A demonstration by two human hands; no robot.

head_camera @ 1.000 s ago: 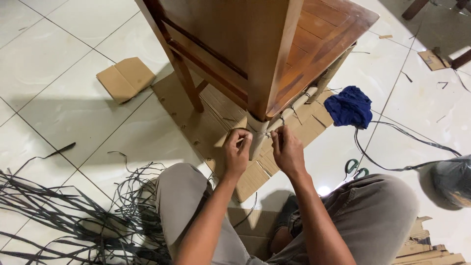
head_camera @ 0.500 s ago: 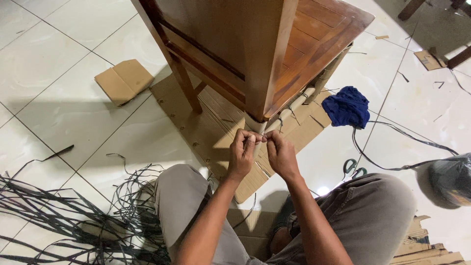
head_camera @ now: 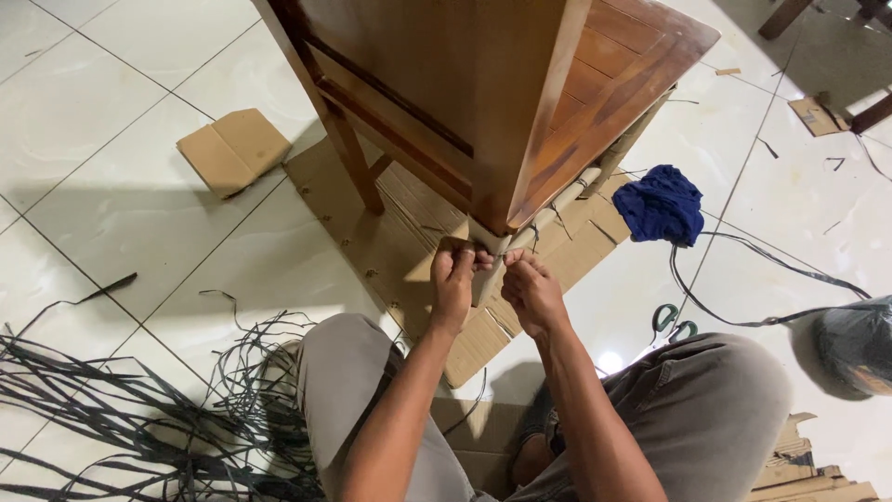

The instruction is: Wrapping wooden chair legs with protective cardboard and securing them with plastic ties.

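Left hand [head_camera: 453, 274]: closed, fingertips pinched on the cardboard wrap [head_camera: 485, 244] at the corner leg, knuckles up against the underside of the chair.
Right hand [head_camera: 531, 290]: fingers curled shut, thumb and forefinger pinching near the thin tie on the same leg; whether the tie itself is caught between them cannot be told.
Cardboard wrap: pale tube sleeved round the near leg of the wooden chair [head_camera: 520, 102], directly between the two hands, just below the seat corner.
Wrapped rail [head_camera: 567, 193]: second pale tube running up to the right from that corner, bound with short dark ties.
Wooden chair: brown, upright, slatted seat seen from above, standing on a flattened cardboard sheet [head_camera: 390, 232].
Cardboard scrap [head_camera: 234, 149]: folded piece on the white tiles, left of the chair, apart from the sheet.
Black straps [head_camera: 139, 409]: loose tangle on the floor beside the left knee.
Blue cloth [head_camera: 662, 204]: crumpled, right of the chair, near a long black strap.
Scissors [head_camera: 673, 320]: green handles, on the tiles just beyond the right knee.
Grey bag [head_camera: 857, 342]: at the right edge.
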